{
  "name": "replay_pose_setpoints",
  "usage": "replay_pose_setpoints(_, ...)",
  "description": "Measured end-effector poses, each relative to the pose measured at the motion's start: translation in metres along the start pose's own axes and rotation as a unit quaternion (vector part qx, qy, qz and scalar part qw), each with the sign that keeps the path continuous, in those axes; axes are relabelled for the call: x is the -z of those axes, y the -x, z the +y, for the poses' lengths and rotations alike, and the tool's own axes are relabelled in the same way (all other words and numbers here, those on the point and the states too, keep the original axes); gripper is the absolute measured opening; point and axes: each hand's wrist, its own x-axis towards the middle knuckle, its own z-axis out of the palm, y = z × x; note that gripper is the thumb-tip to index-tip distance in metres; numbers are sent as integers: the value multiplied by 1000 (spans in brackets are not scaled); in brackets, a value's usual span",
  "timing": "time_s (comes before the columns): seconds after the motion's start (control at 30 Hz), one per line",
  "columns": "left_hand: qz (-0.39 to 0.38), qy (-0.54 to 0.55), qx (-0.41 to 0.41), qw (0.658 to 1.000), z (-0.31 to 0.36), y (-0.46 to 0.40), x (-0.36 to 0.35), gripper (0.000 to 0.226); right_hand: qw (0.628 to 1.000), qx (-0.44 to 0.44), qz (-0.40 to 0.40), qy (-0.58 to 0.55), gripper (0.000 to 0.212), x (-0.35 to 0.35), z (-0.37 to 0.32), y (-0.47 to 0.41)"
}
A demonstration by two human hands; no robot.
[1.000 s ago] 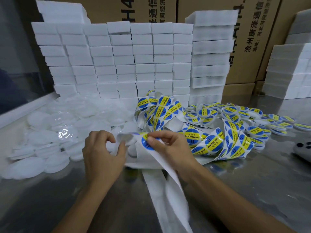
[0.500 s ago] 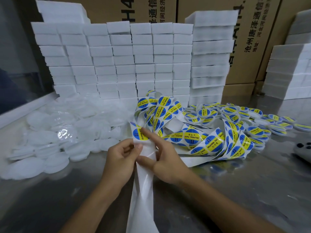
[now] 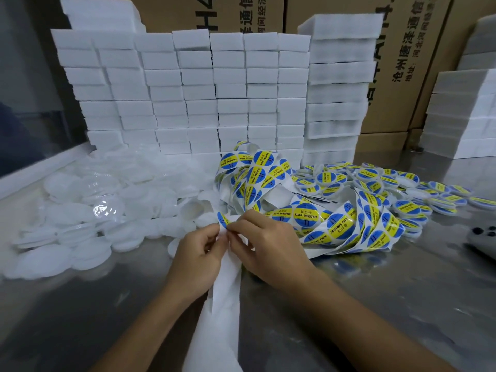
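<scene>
A long white backing strip (image 3: 224,299) runs from the table's near edge up into a tangled heap of round blue-and-yellow "soldering paste" stickers (image 3: 346,226). My left hand (image 3: 197,260) pinches the strip just below its top sticker (image 3: 223,220). My right hand (image 3: 264,245) pinches the edge of that same blue-and-yellow sticker with thumb and forefinger. Both hands meet at the middle of the table, fingertips almost touching.
A pile of clear white round lids (image 3: 88,210) covers the left of the steel table (image 3: 375,304). Lids with stickers on them (image 3: 402,189) lie at the right. White foam blocks (image 3: 204,95) are stacked behind, cardboard boxes (image 3: 402,49) beyond. A grey device (image 3: 483,237) sits at the right edge.
My hands have come together at the strip's top sticker. The right forefinger, stretched up along the strip before, now curls and pinches the sticker's edge. The loose strip end hangs straighter.
</scene>
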Motion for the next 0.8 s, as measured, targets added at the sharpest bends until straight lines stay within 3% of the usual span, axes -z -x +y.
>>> replay_pose_setpoints(0.17,-5,-9,-22,1000,3,1,2,39,999,-41,-19,-11,13,-2,-2,1)
replay_pose_setpoints(0.27,-8,-10,-25,1000,2,1,2,36,982,-142,-30,-121,9,-4,2,2)
replay_pose_setpoints(0.37,0,8,-24,1000,-1,0,2,30,900,-330,11,-284,14,-5,10,-2)
replay_pose_setpoints(0.47,57,3,-23,998,-2,-2,4,13,773,-499,45,-390,22,-2,25,-4)
replay_pose_setpoints(0.6,123,48,-24,991,3,-2,11,24,619,-602,81,-497,18,0,37,-5)
replay_pose_setpoints(0.67,167,104,4,980,0,-3,16,31,585,-614,90,-522,15,0,36,-6)
replay_pose_setpoints(0.8,330,22,105,938,-11,-8,30,19,582,-607,90,-533,13,-2,34,-6)
